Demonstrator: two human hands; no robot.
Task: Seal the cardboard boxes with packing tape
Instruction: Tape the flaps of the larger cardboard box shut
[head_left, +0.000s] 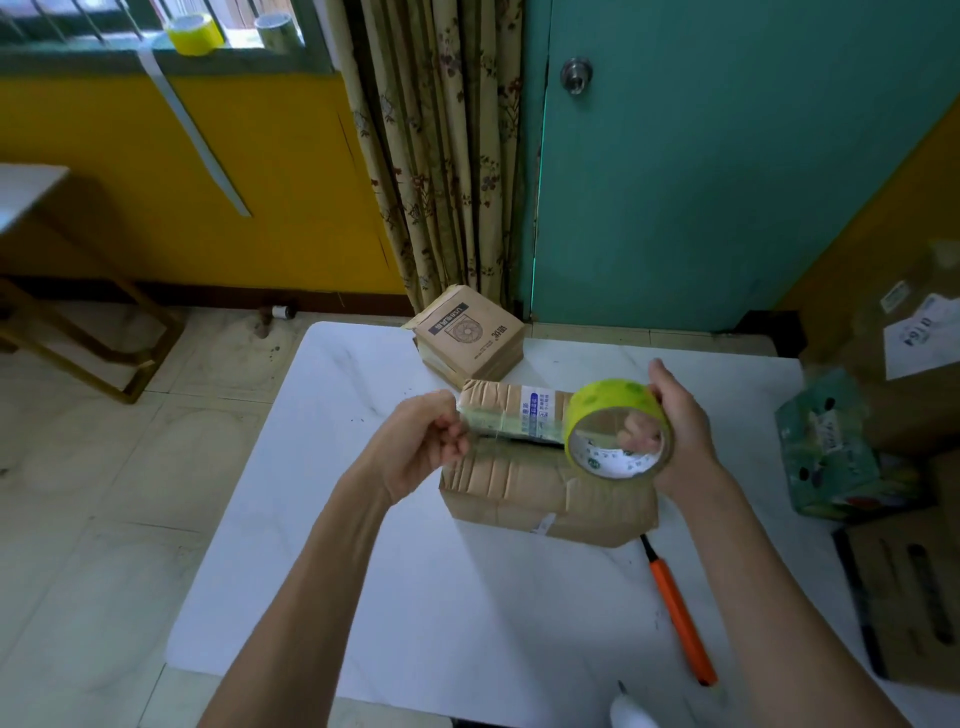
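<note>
A worn brown cardboard box (540, 493) lies on the white table (415, 571), its top flaps closed. Above it my right hand (680, 426) grips a yellow-green roll of packing tape (618, 428), fingers through the core. A clear strip of tape (509, 423) stretches from the roll leftward over the box. My left hand (421, 441) pinches the strip's free end. A second, smaller cardboard box (470, 332) sits at the table's far edge.
An orange utility knife (678, 618) lies on the table right of the box. More cardboard boxes (904, 587) and a green carton (831, 457) stand at the right. Two tape rolls (195, 32) sit on the window sill. A white object (631, 714) pokes in at the bottom.
</note>
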